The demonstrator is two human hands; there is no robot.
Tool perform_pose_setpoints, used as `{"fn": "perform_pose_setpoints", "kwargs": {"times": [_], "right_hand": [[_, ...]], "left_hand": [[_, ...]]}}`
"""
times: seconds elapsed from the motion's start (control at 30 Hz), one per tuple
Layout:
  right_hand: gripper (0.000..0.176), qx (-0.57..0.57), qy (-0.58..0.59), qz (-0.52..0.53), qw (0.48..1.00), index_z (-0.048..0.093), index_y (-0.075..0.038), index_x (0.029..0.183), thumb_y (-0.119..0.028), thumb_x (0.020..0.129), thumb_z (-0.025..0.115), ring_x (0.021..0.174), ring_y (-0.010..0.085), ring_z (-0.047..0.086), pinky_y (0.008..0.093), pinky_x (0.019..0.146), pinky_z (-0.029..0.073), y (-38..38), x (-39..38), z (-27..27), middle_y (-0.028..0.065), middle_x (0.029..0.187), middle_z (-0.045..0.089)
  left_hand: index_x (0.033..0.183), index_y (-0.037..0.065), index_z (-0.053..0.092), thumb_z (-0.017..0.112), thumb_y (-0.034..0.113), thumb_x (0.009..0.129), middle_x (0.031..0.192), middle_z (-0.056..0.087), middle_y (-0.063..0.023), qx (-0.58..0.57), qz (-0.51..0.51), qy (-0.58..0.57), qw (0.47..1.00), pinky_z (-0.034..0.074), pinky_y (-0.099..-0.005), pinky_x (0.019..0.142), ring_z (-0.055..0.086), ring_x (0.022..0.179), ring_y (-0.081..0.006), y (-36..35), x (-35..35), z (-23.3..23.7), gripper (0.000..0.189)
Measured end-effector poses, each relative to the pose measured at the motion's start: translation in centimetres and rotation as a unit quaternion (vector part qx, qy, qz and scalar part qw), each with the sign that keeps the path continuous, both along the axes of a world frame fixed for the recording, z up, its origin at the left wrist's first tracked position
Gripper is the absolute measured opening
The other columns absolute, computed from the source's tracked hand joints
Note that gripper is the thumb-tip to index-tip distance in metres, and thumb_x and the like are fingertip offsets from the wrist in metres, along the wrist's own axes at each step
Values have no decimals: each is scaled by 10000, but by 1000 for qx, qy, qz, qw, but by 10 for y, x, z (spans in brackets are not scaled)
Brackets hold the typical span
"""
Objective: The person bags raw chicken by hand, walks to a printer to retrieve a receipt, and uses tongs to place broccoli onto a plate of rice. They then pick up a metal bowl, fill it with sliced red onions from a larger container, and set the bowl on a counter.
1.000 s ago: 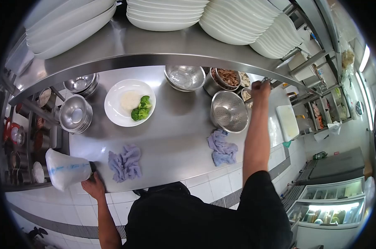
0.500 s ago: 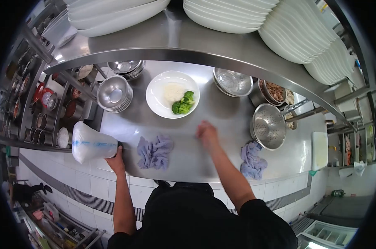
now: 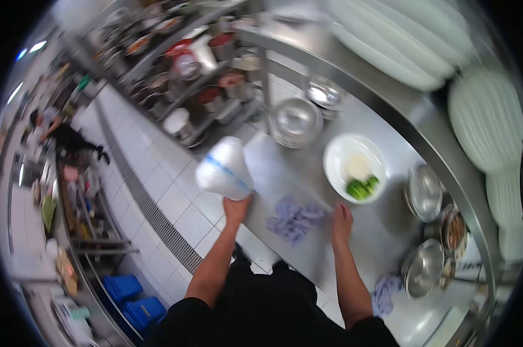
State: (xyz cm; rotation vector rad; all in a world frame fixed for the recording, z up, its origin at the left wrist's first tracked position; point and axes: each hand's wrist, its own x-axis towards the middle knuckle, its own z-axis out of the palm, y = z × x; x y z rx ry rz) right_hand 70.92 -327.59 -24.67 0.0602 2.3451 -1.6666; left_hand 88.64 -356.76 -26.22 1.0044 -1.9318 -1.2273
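In my left hand [image 3: 237, 207] is a bulging white plastic bag [image 3: 224, 170] with a blue printed band, held off the table's left edge; its contents are hidden. My right hand [image 3: 342, 221] hovers with curled fingers over the steel table, between a crumpled purple cloth [image 3: 294, 220] and a white plate [image 3: 336, 159]. I see nothing in that hand. On the plate lie a pale white mound [image 3: 358, 166] and several broccoli florets [image 3: 361, 188].
Stacked metal bowls [image 3: 296, 121] stand behind the plate. To the right are another metal bowl [image 3: 425, 194], a colander [image 3: 424, 269] and a second cloth [image 3: 384, 294]. An overhead shelf [image 3: 383, 87] carries white dishes. A person [image 3: 65, 133] is far left.
My view has swung to the left, showing more of the floor and shelving there. The bag stays in my left hand, now more upright. My right hand has moved nearer the purple cloth.
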Motion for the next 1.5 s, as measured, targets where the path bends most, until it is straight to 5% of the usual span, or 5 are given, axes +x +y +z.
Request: {"fn": "perform_pose_setpoints", "kwargs": {"times": [0.17,0.37,0.53,1.1,1.5], "right_hand": [[237,-90,-72,73,991,614,-30,1110,-193,950,552,626,31,446,194,531,361,-52,75,55,-16,789,553],[198,-69,-60,280,956,612,-38,1076,-179,948,560,549,21,430,187,459,327,-224,180,79,3,748,571],[213,-69,-51,397,914,619,-17,1083,-169,940,576,571,37,456,203,498,364,-365,268,87,4,739,578],[264,33,150,625,766,661,-26,1085,-177,868,642,596,132,582,284,537,474,-797,347,-39,81,851,661],[332,36,165,751,638,656,-31,1107,-258,866,642,713,178,593,312,685,482,-1237,460,85,87,838,662]], "left_hand": [[1123,-8,594,849,229,665,1080,661,-148,76,34,-9,996,483,-388,899,622,1031,-271,-27,86,36,576],[1098,13,624,827,206,683,1038,675,-137,-31,107,18,994,503,-374,860,641,991,-274,-107,244,72,501],[1179,26,557,847,214,677,1102,637,-131,119,112,25,986,501,-373,874,618,1023,-257,-178,367,60,609],[1011,-15,647,838,160,673,959,697,-151,-20,416,47,908,529,-365,777,678,905,-253,-564,555,98,427],[1036,-26,635,843,190,673,1004,692,-145,80,512,38,854,514,-345,836,666,953,-244,-854,605,99,471]]}}
